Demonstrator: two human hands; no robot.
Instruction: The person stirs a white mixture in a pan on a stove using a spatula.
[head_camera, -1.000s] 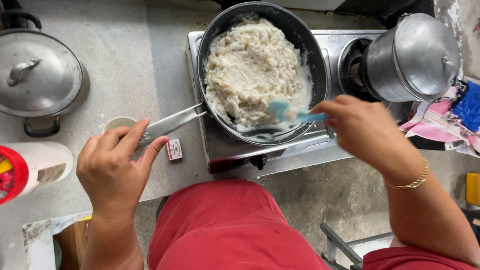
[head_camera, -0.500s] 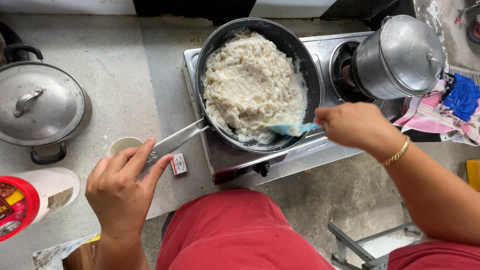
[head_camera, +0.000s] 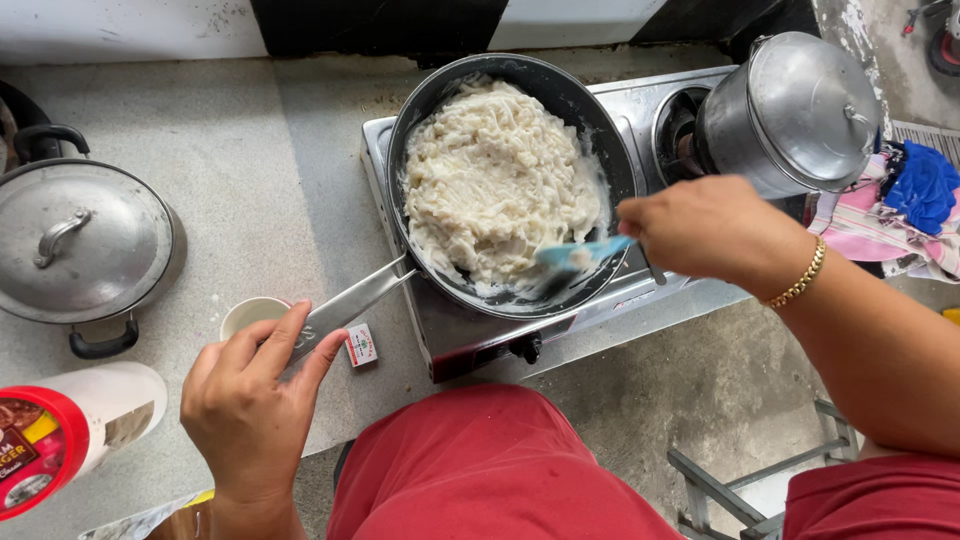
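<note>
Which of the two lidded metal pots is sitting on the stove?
The tall steel pot at the right, on the stove beside the pan. The wide, black-handled pot stands on the counter, far left.

A round black frying pan (head_camera: 600, 110) full of white noodles (head_camera: 495, 180) sits on the steel gas stove (head_camera: 640, 300); right of it a lidded aluminium pot (head_camera: 800, 110), far left another lidded metal pot (head_camera: 85, 250).

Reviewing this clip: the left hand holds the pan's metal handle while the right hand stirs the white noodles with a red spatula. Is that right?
Not quite: the spatula is light blue, not red, as the head view shows. The rest holds: the left hand grips the metal handle of the pan, and the right hand works the white noodles.
</note>
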